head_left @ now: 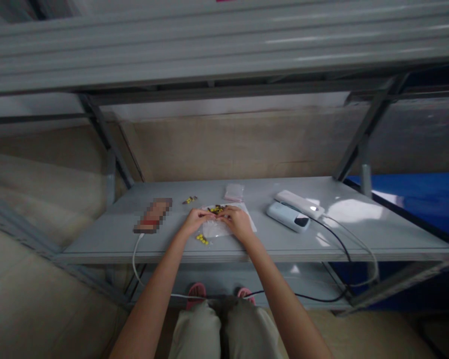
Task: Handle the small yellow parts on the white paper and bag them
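My left hand [195, 221] and my right hand [238, 221] meet over a white, partly see-through plastic bag or sheet [219, 230] on the grey shelf. Fingers of both are bent and pinched together, and whatever small thing they hold is too small to make out. Just beyond the fingertips lies a pile of small yellow and dark pieces [216, 209], partly hidden by my right hand. A few round yellow pieces [202, 239] rest at the near left of the bag. Several yellow-and-dark pieces [189, 200] lie farther back on the left.
A small clear packet [234, 192] lies behind the bag. To the right are a pale blue device [288, 216] and a white device [298, 202], with cables hanging over the shelf edge. A blurred-out phone [153, 215] is plugged in at left. Metal posts frame the shelf [108, 239].
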### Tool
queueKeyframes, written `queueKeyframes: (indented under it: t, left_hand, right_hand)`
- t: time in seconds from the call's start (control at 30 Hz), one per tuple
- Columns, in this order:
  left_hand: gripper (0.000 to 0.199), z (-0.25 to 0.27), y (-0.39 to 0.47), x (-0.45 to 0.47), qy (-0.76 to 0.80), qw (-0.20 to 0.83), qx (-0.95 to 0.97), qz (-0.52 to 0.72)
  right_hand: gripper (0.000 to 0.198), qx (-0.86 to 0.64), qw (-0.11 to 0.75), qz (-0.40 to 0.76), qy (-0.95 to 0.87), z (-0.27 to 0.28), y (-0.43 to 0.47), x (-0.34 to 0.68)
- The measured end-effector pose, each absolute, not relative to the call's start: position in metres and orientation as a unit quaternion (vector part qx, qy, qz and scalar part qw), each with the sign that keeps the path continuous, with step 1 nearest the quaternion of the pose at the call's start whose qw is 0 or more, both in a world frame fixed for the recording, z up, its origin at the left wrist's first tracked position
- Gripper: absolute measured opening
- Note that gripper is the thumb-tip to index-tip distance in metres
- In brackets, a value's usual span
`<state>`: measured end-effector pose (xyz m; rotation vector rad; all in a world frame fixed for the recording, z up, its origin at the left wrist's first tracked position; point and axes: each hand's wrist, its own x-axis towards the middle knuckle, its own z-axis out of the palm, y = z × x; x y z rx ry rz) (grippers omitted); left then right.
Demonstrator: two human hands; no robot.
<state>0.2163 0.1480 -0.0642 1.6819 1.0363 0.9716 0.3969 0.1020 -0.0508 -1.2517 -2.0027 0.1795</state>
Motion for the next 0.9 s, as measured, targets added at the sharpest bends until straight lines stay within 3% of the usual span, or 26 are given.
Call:
queueKeyframes:
  t: [0.27,0.6,0.9]
  left_hand:
    - [0.031,-0.0650,0.1496,0.2160,0.429,0.432,0.687,0.396]
    - [0.036,-0.0648,0.1509,0.2154,0.439,0.400,0.681,0.428]
    - [0.027,-0.0690,0.1542,0.2151,0.442,0.350,0.676,0.474]
  right_hand:
    - [0.025,-0.483,0.391,0.115,-0.775,-0.0483,0.1007,0.3933]
    - [0.023,-0.454,0.418,0.181,-0.765,-0.0500,0.1040,0.3920]
    - [0.012,-0.476,0.432,0.100,-0.759,-0.0508,0.1059,0.3943]
